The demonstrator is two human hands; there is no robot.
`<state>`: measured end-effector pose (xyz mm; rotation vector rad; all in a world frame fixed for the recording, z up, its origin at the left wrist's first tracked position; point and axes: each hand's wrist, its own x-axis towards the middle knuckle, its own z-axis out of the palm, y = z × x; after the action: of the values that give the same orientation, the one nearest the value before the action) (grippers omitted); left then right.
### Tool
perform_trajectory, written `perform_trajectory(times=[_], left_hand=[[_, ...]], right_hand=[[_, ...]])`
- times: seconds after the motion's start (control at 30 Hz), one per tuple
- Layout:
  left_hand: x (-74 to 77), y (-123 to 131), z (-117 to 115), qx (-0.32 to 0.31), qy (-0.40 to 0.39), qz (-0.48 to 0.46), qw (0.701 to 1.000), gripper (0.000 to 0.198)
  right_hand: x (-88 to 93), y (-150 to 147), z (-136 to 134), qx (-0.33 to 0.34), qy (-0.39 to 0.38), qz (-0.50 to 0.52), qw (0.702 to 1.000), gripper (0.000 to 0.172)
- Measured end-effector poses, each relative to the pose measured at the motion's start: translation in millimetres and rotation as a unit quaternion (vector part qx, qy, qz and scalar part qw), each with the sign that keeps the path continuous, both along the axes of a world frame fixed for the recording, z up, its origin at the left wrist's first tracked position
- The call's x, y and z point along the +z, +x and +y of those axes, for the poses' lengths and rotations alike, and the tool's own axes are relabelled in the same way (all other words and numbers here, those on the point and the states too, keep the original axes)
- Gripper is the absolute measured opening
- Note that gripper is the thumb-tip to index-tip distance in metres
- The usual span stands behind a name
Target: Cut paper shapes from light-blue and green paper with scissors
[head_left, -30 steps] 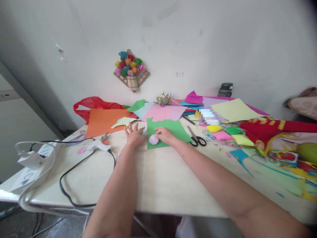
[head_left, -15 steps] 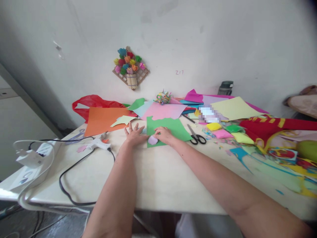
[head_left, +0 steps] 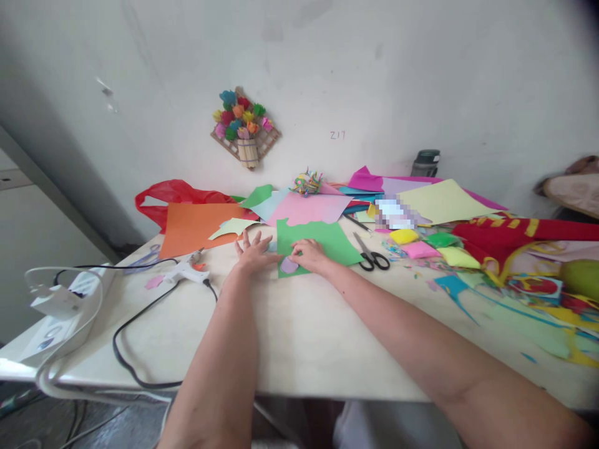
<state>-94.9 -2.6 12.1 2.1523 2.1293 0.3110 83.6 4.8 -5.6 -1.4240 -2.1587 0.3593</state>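
A green paper sheet (head_left: 327,240) lies on the pale table (head_left: 299,337) with a small lilac paper piece (head_left: 289,266) on its near left corner. My left hand (head_left: 253,252) rests flat at the sheet's left edge, fingers spread. My right hand (head_left: 309,254) lies on the sheet with its fingers curled down onto the lilac piece, pressing it against the green paper.
Black scissors (head_left: 372,257) lie right of the sheet. A white glue gun (head_left: 187,272) with a black cord (head_left: 135,324) lies to the left, near a white power strip (head_left: 65,299). Orange paper (head_left: 196,227), pink paper (head_left: 311,209) and several coloured scraps crowd the back and right. A red bag (head_left: 175,193) sits by the wall.
The lilac piece looked rounded and raised a second ago; it now lies flatter under my right fingers. Both hands stayed nearly in place.
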Motion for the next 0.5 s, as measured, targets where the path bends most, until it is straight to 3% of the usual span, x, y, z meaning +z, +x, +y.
perform_trajectory(times=[0.5], left_hand=[[3.7, 2.5, -6.1, -0.024, -0.028, 0.001, 0.999, 0.086]], right_hand=[[-1.9, -1.4, 0.0, 0.009, -0.002, -0.006, 1.0, 0.013]])
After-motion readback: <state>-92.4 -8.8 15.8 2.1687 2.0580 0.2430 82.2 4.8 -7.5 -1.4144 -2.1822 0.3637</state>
